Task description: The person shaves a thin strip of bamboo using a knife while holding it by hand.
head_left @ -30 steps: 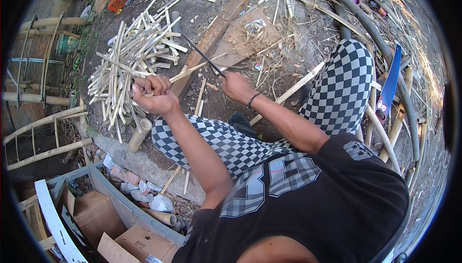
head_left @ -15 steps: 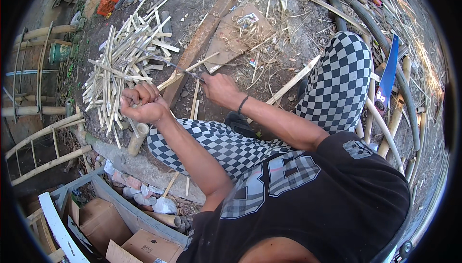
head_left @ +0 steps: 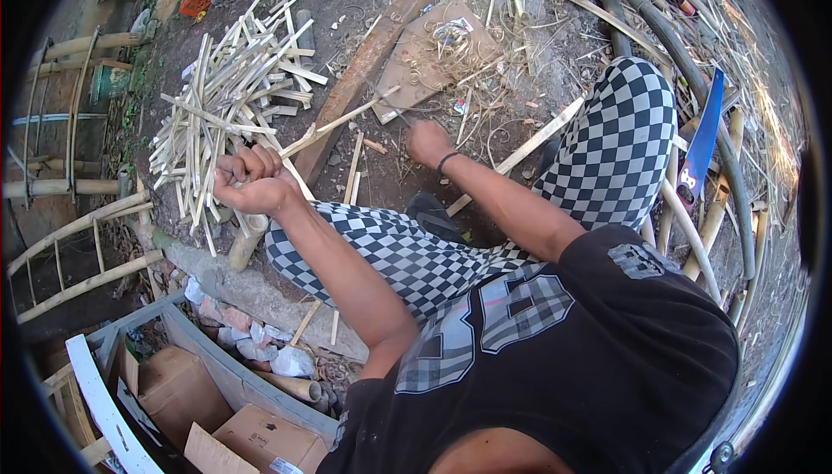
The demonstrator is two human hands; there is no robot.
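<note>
My left hand (head_left: pixel 251 181) is closed on the near end of a pale bamboo strip (head_left: pixel 345 119). The strip slants up and to the right, passing over a long brown wooden beam (head_left: pixel 362 67). In my right hand (head_left: pixel 427 143) is the handle of a knife, mostly hidden by the fingers. Its thin dark blade (head_left: pixel 392 107) points up and left, near the strip's far end; whether they touch I cannot tell. A heap of split bamboo sticks (head_left: pixel 227 97) lies just beyond my left hand.
A cardboard piece (head_left: pixel 425 75) with curly shavings lies right of the beam. A blue-bladed handsaw (head_left: pixel 704 132) rests on bamboo poles at the right. A short bamboo tube (head_left: pixel 247 244) stands by my left knee, and cardboard boxes (head_left: pixel 178 392) sit at the lower left.
My right hand has moved right with the knife, its blade sliding from the strip's middle toward the far end. My left hand has barely moved and keeps its grip.
</note>
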